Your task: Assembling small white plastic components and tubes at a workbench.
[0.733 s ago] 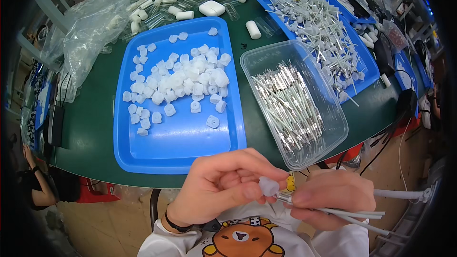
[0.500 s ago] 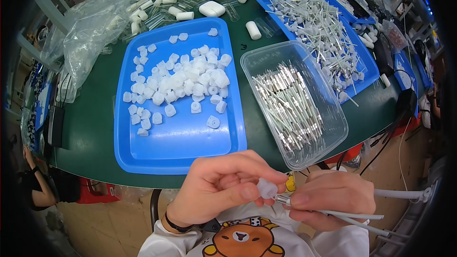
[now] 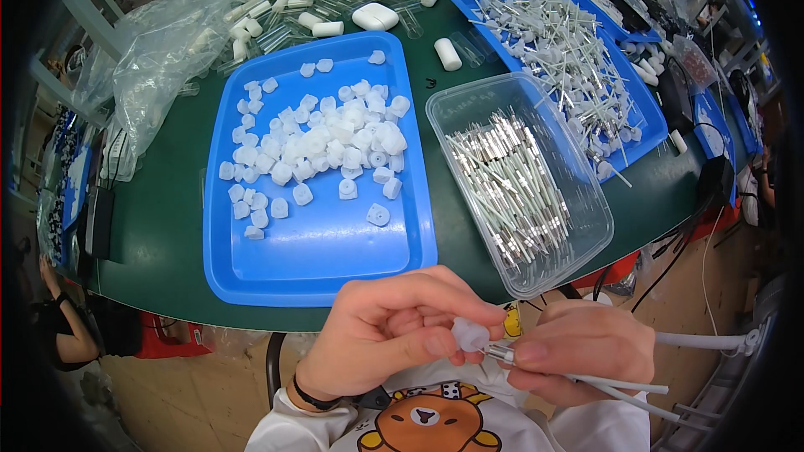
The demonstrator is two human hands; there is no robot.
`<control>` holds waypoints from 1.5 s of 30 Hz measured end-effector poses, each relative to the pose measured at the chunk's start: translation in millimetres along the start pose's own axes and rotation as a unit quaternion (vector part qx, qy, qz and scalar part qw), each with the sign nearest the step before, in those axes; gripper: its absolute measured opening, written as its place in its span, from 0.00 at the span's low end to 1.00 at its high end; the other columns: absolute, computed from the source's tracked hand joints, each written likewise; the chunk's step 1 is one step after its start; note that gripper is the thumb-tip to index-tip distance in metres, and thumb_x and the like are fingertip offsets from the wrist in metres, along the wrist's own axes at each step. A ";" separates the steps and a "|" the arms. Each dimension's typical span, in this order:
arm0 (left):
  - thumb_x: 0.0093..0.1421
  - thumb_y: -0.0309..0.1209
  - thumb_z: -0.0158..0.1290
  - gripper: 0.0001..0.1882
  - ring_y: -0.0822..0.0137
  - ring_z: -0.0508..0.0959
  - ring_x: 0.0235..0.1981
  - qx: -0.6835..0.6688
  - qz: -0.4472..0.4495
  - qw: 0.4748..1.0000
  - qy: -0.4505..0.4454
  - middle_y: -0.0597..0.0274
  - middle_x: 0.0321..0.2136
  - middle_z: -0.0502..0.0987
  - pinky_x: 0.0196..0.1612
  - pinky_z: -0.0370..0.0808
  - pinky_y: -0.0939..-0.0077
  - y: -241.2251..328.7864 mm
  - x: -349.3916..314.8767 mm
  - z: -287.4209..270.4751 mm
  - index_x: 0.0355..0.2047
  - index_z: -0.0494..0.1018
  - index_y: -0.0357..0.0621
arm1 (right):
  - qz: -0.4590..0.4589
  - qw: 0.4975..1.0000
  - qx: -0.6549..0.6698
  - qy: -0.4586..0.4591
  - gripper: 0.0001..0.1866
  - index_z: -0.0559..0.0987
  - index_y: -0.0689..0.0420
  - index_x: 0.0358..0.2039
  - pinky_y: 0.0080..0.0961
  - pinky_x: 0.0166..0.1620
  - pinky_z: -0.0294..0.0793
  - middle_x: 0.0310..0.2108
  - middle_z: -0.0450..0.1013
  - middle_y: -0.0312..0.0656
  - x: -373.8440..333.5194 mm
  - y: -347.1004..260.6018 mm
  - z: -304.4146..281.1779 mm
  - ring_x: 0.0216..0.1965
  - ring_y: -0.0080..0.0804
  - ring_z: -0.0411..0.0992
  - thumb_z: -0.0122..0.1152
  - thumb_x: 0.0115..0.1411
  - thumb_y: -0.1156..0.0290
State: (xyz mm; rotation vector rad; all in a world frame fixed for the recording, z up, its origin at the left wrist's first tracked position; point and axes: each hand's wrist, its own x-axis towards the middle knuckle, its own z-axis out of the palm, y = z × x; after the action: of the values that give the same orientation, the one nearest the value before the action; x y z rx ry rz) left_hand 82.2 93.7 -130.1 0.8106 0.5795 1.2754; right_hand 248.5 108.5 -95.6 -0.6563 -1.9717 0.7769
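My left hand (image 3: 402, 326) pinches a small translucent white plastic cap (image 3: 470, 334) between thumb and forefinger. My right hand (image 3: 582, 351) is closed on thin rods with silvery metal ends (image 3: 500, 353) and pale stems (image 3: 641, 403) that stick out to the right. The metal tip lies right at the cap's near side; whether it has entered the cap I cannot tell. Beyond my left hand is a blue tray (image 3: 318, 285) with many similar white caps (image 3: 335, 138). A clear plastic box (image 3: 590, 259) past my right hand holds many metal-ended rods (image 3: 511, 188).
At the back right, another blue tray (image 3: 657, 130) holds rods fitted with white caps (image 3: 561, 59). Clear tubes and white cylinders (image 3: 447, 54) lie along the far table. A crumpled plastic bag (image 3: 167, 59) is at the far left, and black cables (image 3: 670, 243) hang at the right edge.
Both hands stay almost in place. The right hand has shifted slightly left, and the rods' pale ends have tilted down a little.
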 end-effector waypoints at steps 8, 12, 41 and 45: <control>0.52 0.36 0.49 0.17 0.68 0.72 0.22 -0.017 -0.012 1.000 -0.010 0.49 0.24 0.69 0.20 0.68 0.85 0.3 0.3 2.7 0.29 0.69 0.29 | -0.010 1.000 0.021 0.013 0.16 0.71 0.61 0.29 0.21 0.15 0.62 0.21 0.70 0.44 -2.8 0.6 -0.1 0.14 0.30 0.66 0.65 0.37 0.80; 0.52 0.36 0.49 0.17 0.68 0.72 0.22 -0.007 -0.008 1.000 -0.007 0.49 0.24 0.69 0.20 0.67 0.84 -0.6 -0.3 0.8 0.29 0.69 0.29 | -0.026 0.999 0.027 0.004 0.14 0.71 0.63 0.27 0.20 0.15 0.62 0.20 0.70 0.44 0.4 3.7 -0.3 0.15 0.30 0.66 0.64 0.37 0.81; 0.50 0.31 0.51 0.15 0.68 0.71 0.20 -0.009 0.018 1.000 -0.015 0.45 0.26 0.69 0.22 0.69 0.84 -1.7 2.7 1.5 0.29 0.68 0.27 | 0.010 0.999 0.016 0.026 0.14 0.72 0.63 0.26 0.20 0.18 0.66 0.22 0.70 0.44 -5.5 5.8 -3.1 0.18 0.29 0.68 0.65 0.37 0.79; 0.50 0.33 0.52 0.16 0.68 0.71 0.21 0.007 0.016 1.000 -0.005 0.46 0.25 0.69 0.21 0.68 0.84 -0.9 1.8 -0.6 0.29 0.69 0.27 | 0.033 0.999 0.011 0.005 0.12 0.74 0.62 0.25 0.20 0.20 0.66 0.22 0.71 0.43 -1.4 5.9 -5.6 0.19 0.28 0.69 0.66 0.36 0.78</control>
State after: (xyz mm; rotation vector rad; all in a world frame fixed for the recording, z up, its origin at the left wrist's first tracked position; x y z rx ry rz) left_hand 82.6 95.5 -131.1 0.8399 0.5699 1.2963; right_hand 254.9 112.9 -98.5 -0.7141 -1.9382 0.8321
